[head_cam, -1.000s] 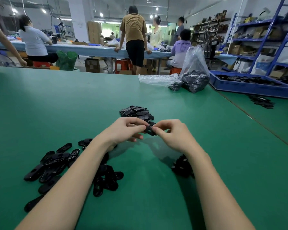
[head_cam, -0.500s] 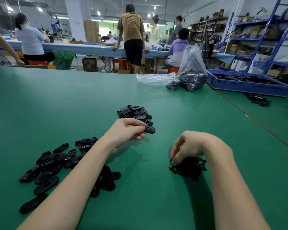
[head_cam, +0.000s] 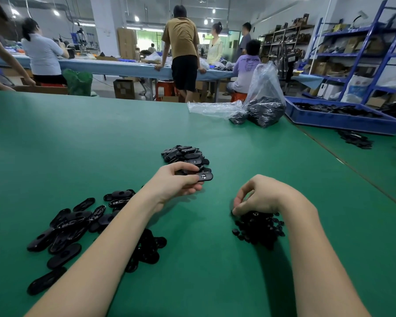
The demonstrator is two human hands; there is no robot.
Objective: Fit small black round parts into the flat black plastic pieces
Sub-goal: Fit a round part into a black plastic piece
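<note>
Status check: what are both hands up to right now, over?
Left hand holds one flat black piece beside the finished stack. Right hand picking at the pile of small round parts. Nothing in the way.

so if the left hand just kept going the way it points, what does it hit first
Most likely the stack of finished pieces just beyond it. The left hand holds one flat piece pointing forward and slightly right, its tip nearly at the stack's near edge; depth there is hard to judge.
</note>
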